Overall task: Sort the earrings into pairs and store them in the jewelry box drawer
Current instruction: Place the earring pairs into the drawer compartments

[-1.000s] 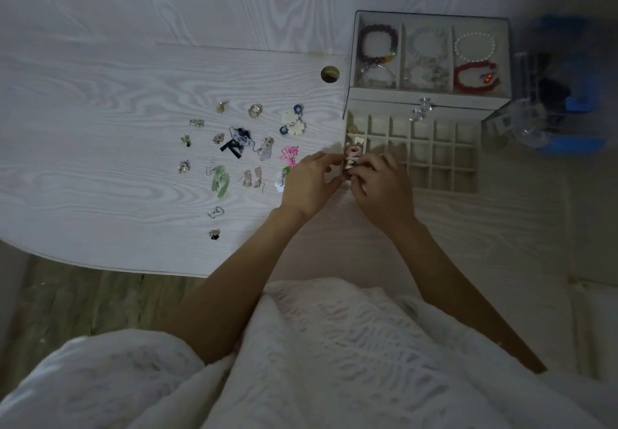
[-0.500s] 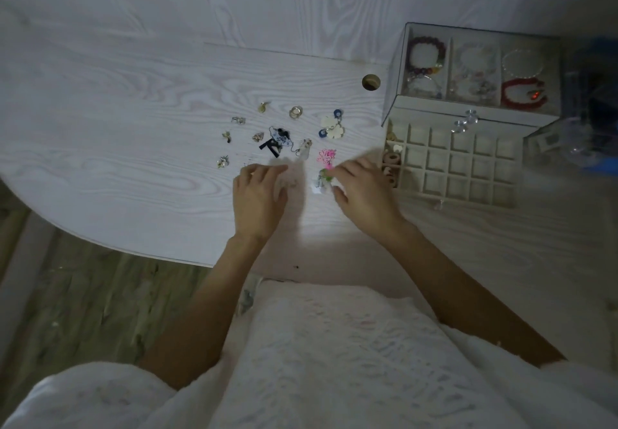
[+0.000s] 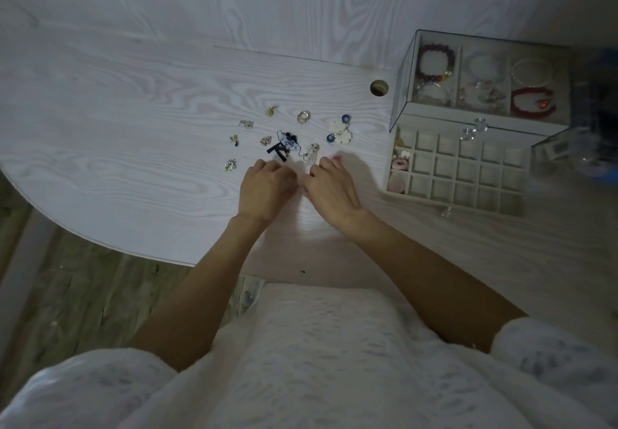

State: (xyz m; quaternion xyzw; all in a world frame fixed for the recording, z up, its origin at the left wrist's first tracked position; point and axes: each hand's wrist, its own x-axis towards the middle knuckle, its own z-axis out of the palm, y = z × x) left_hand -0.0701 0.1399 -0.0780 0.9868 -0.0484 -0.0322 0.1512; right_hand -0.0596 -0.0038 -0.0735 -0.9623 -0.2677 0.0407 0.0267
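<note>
Several loose earrings lie on the white table (image 3: 133, 134), among them a blue-and-white one with a black bow (image 3: 284, 144) and white flowers with blue rings (image 3: 339, 131). My left hand (image 3: 264, 191) rests knuckles-up with its fingers curled down onto the table, and whatever is under it is hidden. My right hand (image 3: 331, 187) sits beside it, its fingertips pinching a pink earring (image 3: 336, 158). Between the two hands lies a pale drop earring (image 3: 312, 156). The jewelry box (image 3: 404, 70) stands at the right with its gridded drawer (image 3: 461, 174) pulled open. Pink earrings (image 3: 399, 165) fill the drawer's left cells.
Bracelets lie under the box's glass top. A round cable hole (image 3: 379, 87) is in the table left of the box. Clear and blue plastic items (image 3: 595, 147) crowd the far right. The curved table edge runs at the lower left over a wooden floor.
Both hands left the drawer and moved left to the loose earrings. The left hand's fingers have curled since half a second ago, and the right hand's fingertips closed in on the pink earring.
</note>
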